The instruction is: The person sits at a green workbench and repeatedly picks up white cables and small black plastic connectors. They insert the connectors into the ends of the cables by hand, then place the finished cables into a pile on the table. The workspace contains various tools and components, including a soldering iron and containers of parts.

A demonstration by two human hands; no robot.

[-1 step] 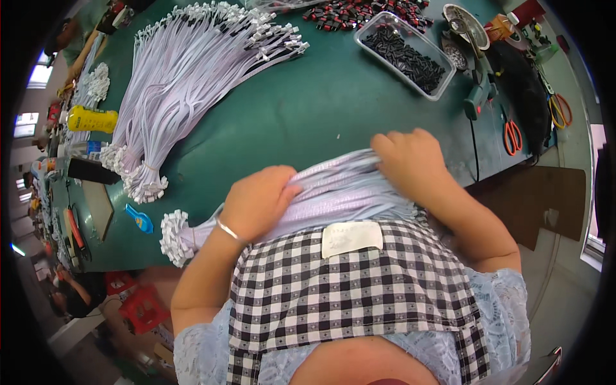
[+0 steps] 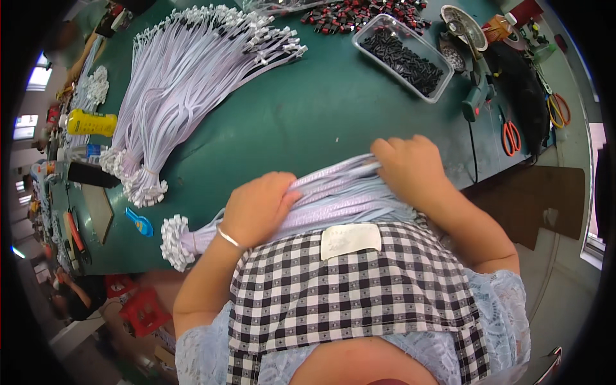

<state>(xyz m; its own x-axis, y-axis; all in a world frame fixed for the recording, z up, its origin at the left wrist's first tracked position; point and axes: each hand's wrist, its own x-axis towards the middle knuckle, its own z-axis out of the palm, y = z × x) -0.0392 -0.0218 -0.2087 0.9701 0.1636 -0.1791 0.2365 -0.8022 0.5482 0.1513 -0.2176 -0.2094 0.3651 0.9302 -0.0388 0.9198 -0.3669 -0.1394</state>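
A bundle of pale lilac flat cables (image 2: 340,192) lies across the near edge of the green table (image 2: 308,122), right in front of my checked apron. Its white connector ends (image 2: 174,239) fan out at the left. My left hand (image 2: 256,208) curls over the bundle's left part, a thin bracelet on the wrist. My right hand (image 2: 414,168) grips the bundle's right end, fingers folded over the strands.
A large fan of the same cables (image 2: 186,83) covers the table's far left. A clear box of black parts (image 2: 404,58) and red-black parts (image 2: 359,13) sit at the back. Orange scissors (image 2: 511,136), a hand tool (image 2: 478,96), a yellow bottle (image 2: 90,122).
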